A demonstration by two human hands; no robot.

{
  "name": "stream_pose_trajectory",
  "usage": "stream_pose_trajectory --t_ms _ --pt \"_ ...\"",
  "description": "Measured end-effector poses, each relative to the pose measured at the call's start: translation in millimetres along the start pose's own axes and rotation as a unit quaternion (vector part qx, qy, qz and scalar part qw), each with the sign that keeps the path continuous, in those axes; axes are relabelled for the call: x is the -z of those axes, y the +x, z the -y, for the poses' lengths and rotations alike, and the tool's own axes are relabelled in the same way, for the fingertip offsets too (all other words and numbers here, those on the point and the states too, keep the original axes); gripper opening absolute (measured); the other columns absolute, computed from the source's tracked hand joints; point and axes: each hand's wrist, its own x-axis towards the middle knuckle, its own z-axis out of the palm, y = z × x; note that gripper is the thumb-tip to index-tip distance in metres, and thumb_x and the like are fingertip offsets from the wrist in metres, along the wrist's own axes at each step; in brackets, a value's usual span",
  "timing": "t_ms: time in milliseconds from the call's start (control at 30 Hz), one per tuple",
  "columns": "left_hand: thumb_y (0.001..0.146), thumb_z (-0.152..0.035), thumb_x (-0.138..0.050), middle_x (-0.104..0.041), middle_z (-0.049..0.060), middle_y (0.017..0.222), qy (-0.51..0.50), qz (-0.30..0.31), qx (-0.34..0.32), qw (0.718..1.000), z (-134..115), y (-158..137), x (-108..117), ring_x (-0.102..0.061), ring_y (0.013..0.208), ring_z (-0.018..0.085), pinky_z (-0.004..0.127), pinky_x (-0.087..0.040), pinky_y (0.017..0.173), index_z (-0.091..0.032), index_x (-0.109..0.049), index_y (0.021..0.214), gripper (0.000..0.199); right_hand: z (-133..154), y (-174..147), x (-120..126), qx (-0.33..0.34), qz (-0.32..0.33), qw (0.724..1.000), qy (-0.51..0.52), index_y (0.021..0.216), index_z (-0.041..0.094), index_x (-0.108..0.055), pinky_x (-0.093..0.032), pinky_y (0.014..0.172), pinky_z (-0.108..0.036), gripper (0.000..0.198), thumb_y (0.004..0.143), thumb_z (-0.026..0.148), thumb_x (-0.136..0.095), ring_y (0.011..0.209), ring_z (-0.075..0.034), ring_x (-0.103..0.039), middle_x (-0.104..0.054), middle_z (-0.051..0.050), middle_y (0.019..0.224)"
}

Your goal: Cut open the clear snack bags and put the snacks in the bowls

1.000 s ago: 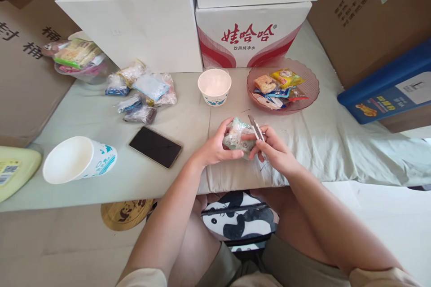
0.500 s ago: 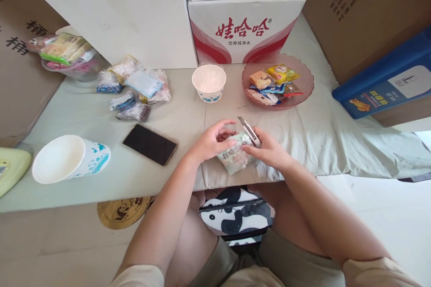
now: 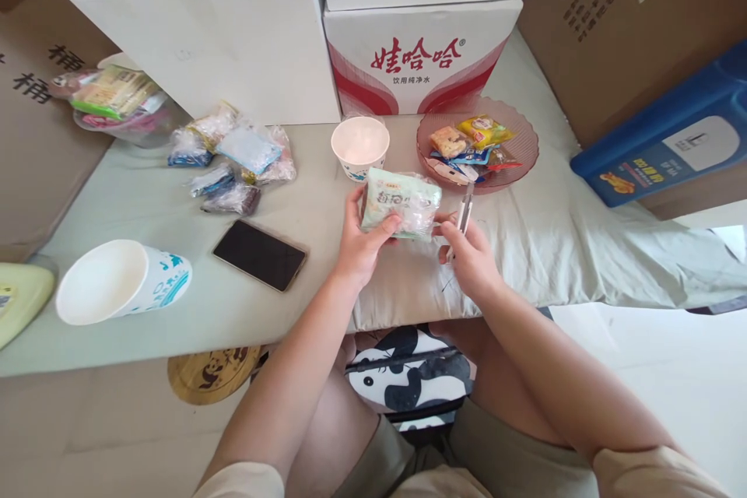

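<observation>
A pale green plastic snack packet is gripped by my left hand, thumb across its front and the other fingers behind. My right hand is closed around a utility knife, whose blade end points up and away from me. The right fingertips are close to the packet's right edge; whether they touch it I cannot tell. Just behind the packet stands a white paper bowl. Beyond the knife, a pink ribbed plastic bowl holds several wrapped snacks.
Left of my hands lie a black phone and a paper bucket on its side. Further back are several crumpled wrappers and a full clear container. White boxes line the back; a blue jug leans at right.
My left hand has lifted the packet up and forward, its printed face now toward me. My right hand has moved right, off the packet's front, and the knife has turned more upright.
</observation>
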Motion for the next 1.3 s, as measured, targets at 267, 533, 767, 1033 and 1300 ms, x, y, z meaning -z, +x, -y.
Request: stream_pose_trajectory --t_ms 267,533,767,1033,1300 --pt "0.071 -0.04 -0.082 -0.066 0.011 0.126 0.217 -0.005 -0.158 0.963 3 16 25 -0.064 0.117 0.026 0.041 -0.054 0.099 -0.022 -0.056 0.12 0.058 2 -3 8 0.136 0.067 0.947 -0.282 0.098 0.021 -0.069 -0.039 0.057 -0.028 0.028 0.095 0.038 -0.047 0.056 -0.014 -0.051 -0.062 -0.001 0.07" --pt "0.069 -0.043 -0.082 -0.063 0.005 0.128 0.01 -0.104 -0.112 0.988 -12 19 36 -0.07 0.09 0.017 0.022 -0.056 0.063 -0.033 -0.049 0.123 0.064 -7 12 19 0.134 0.07 0.862 -0.485 0.122 0.025 -0.072 -0.045 0.066 -0.034 0.038 0.096 0.032 -0.045 0.083 -0.026 -0.067 -0.074 -0.008 0.096" --pt "0.072 -0.036 -0.08 -0.066 0.008 0.122 0.173 0.007 -0.062 0.983 -7 11 37 -0.07 0.092 0.02 0.029 -0.059 0.07 -0.025 -0.055 0.121 0.056 -12 21 32 0.175 -0.022 0.81 -0.559 0.118 0.025 -0.073 -0.045 0.077 -0.042 0.034 0.092 0.024 -0.051 0.097 -0.031 -0.063 -0.072 -0.011 0.11" --pt "0.078 -0.031 -0.073 -0.063 0.012 0.125 0.421 -0.006 -0.198 0.885 -7 4 32 -0.061 0.118 0.026 0.044 -0.049 0.104 -0.021 -0.058 0.122 0.047 -9 14 22 0.249 0.008 0.82 -0.515 0.107 0.022 -0.071 -0.043 0.085 -0.043 0.025 0.093 0.025 -0.05 0.104 -0.029 -0.062 -0.072 -0.011 0.109" --pt "0.088 -0.031 -0.057 -0.071 0.006 0.096 0.36 0.001 -0.134 0.923 -9 6 38 -0.068 0.086 0.018 0.031 -0.055 0.077 -0.019 -0.065 0.084 0.015 -12 14 18 0.262 0.074 0.842 -0.467 0.102 0.02 -0.07 -0.048 0.087 -0.043 0.022 0.092 0.025 -0.05 0.098 -0.029 -0.064 -0.072 -0.011 0.102"
